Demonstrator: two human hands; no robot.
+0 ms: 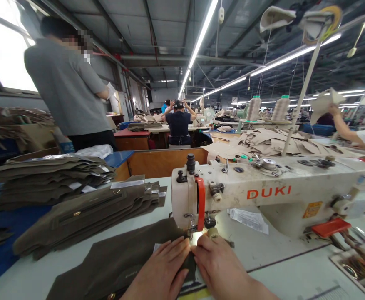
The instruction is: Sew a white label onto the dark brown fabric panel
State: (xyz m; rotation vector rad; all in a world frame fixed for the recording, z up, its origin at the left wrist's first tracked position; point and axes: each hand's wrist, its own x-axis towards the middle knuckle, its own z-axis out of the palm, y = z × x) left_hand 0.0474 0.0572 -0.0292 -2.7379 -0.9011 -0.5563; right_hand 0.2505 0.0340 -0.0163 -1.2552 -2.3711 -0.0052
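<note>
Both hands are down flat at the needle: the left hand [163, 266] presses its spread palm on the dark olive-brown fabric panel [113, 262], and the right hand [219, 266] lies just beside it, fingertips meeting right under the presser foot of the off-white DUKI sewing machine [272, 191]. Neither hand is gripping anything; they rest open, side by side, pinning the cloth to the bed. To run this seam well, I'd judge the fingers should keep the edge taut and straight, feed evenly, and stay clear of the needle, which sits very close. The panel trails off left across the pale grey worktable [263, 258]. Beyond it lies a slanting stack of finished olive pieces with snaps [85, 212], and a taller pile of flat olive cut pieces [51, 175] behind. Further out, a person in a grey T-shirt [66, 87] stands at left, a seated worker in a dark top [178, 125] faces away, and long fluorescent strip lights [201, 37] run overhead.
</note>
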